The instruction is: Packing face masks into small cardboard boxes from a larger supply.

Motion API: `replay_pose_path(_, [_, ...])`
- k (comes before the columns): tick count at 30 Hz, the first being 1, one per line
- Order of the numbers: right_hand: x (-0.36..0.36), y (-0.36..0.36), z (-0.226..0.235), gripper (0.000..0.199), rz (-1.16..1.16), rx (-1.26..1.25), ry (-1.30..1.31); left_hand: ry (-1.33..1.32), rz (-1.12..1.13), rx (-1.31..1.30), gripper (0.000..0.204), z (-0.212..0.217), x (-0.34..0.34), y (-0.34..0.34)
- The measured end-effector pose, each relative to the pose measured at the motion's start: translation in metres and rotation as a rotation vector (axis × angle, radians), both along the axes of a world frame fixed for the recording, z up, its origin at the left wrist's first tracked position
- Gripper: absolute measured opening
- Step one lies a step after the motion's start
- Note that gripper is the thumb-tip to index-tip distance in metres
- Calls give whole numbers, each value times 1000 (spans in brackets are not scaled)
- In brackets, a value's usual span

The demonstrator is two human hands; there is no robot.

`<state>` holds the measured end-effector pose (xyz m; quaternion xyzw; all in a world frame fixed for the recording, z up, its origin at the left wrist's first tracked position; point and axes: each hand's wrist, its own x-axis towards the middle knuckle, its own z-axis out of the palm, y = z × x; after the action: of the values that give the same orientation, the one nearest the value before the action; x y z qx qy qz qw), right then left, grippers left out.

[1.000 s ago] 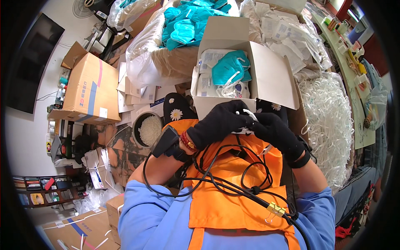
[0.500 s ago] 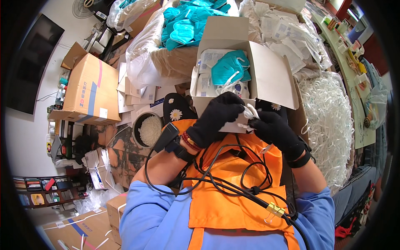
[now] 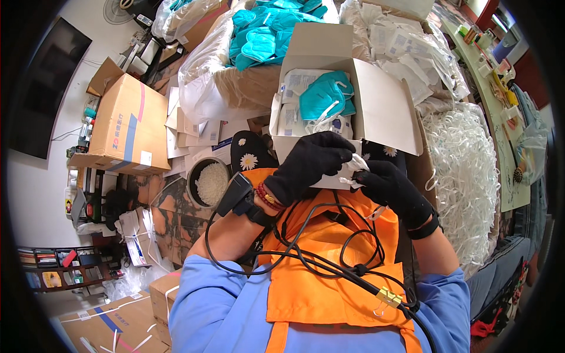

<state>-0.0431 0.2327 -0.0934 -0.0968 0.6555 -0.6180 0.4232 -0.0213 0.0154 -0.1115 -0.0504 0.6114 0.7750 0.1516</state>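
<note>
At the fingertips of the gloved right hand (image 3: 393, 187) I see a bunch of white straps (image 3: 356, 163) pinched; it bridges the gap to the gloved left hand (image 3: 315, 162), whose fingertips meet it, though from my end I can't tell whether they grip. Straps and hands sit before the near wall of an open white box (image 3: 385, 117). Inside, a turquoise mask (image 3: 319, 100) lies over white packets (image 3: 291, 121).

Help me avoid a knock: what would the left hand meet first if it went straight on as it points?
The left hand would first meet the white straps at its fingertips, then probably the right hand, though depth is unclear.
</note>
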Motion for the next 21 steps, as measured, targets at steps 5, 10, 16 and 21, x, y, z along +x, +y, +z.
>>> replay_pose_path(5, [0, 5, 2, 26, -10, -17, 5, -76, 32, 40, 15, 1, -4, -12])
replay_pose_path(10, [0, 7, 1, 23, -50, 14, 28, -73, 26, 76, 27, 13, -5, -14])
replay_pose_path(16, [0, 10, -2, 21, -22, -41, 14, -20, -161, -138, 41, 11, -1, 4])
replay_pose_path(21, [0, 10, -5, 23, 28, -15, 108, 87, -205, -75, 37, 2, -3, 12])
